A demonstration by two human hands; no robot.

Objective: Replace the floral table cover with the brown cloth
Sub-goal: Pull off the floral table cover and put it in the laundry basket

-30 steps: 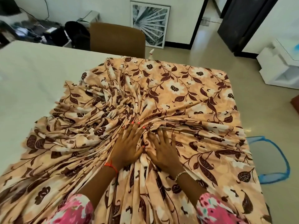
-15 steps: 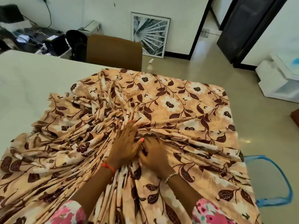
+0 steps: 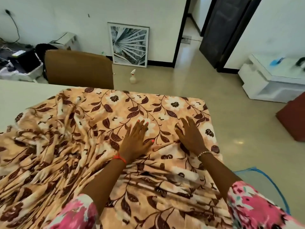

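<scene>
The floral table cover (image 3: 102,123), peach with brown leaves and white flowers, lies on the pale table (image 3: 24,95). It is bunched in folds on the left and smoother toward the far right corner. My left hand (image 3: 136,139) lies flat on the cover with fingers straight and spread. My right hand (image 3: 191,136) lies flat on it too, about a hand's width to the right, near the table's right edge. No brown cloth is in view.
A brown chair back (image 3: 77,68) stands at the table's far side. A spray bottle (image 3: 133,77) and a framed picture (image 3: 129,44) are on the floor beyond. A blue-rimmed basket (image 3: 272,187) sits at the right, a white cabinet (image 3: 270,81) farther right.
Both hands left the gathered folds near the middle, moved forward and to the right, and spread apart; they now lie flat on the smoother part of the cover.
</scene>
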